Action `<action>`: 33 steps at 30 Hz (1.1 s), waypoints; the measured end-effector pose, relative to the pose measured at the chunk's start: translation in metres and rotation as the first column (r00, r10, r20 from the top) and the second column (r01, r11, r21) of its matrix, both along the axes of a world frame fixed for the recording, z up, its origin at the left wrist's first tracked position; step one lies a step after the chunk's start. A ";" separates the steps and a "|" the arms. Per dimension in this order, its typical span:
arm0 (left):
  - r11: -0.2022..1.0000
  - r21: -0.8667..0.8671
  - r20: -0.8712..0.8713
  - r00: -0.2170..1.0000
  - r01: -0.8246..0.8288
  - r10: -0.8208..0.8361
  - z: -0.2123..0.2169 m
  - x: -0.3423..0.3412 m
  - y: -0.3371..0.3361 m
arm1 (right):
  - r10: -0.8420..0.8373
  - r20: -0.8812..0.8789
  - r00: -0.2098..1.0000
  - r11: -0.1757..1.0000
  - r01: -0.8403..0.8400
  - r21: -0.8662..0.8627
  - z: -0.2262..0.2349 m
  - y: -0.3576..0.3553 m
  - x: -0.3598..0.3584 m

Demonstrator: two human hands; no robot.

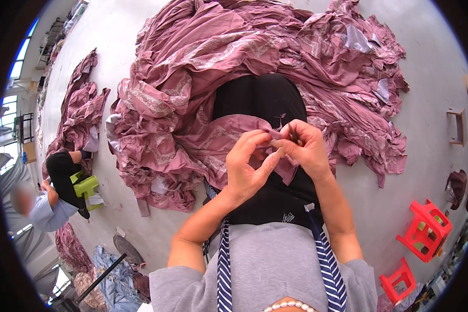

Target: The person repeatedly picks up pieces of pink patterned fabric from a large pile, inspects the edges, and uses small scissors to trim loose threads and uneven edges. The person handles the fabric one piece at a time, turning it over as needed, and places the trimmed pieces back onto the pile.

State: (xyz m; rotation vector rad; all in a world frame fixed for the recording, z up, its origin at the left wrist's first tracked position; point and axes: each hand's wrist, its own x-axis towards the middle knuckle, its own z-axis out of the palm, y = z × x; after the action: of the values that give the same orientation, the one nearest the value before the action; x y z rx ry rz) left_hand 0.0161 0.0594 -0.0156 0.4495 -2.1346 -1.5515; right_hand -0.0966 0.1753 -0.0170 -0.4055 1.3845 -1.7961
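Two bare forearms (207, 217) angle inward. The left hand (247, 162) curls, thumb extended, close beside the right hand (309, 151), fingers bent.

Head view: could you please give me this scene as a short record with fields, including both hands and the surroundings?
left hand: at the edge of a pink cloth over the lap; exact grip unclear
right hand: close to the other, holding a small dark object, partly hidden
cloth pile: pink with pale pattern, beyond and beside the lap
left side: a seated co-worker by a green stool
right side: two red stools
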 end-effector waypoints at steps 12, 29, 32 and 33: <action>0.666 0.745 0.015 0.999 -0.044 0.049 -0.006 0.011 -0.019 | -0.017 -0.575 0.818 0.965 0.163 0.203 0.003 -0.003 0.016; 0.809 0.588 0.038 0.999 -0.008 -0.018 0.001 0.012 -0.022 | -0.125 -0.585 0.802 0.962 0.242 0.126 0.001 -0.008 0.009; 0.646 0.763 0.000 0.999 -0.024 0.037 0.003 0.007 -0.026 | -0.298 -0.235 0.925 0.954 0.300 -0.027 -0.001 -0.008 0.004; 0.637 0.771 -0.013 0.999 -0.017 0.043 0.003 0.006 -0.027 | -0.218 -0.339 0.915 0.973 0.229 -0.007 0.000 -0.008 0.007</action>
State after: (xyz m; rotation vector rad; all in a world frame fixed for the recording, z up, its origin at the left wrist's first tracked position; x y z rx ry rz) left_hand 0.0223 0.0324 -0.0131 0.7154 -1.3016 -2.3981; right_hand -0.0891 0.1673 -0.0166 -0.5792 1.7564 -1.9497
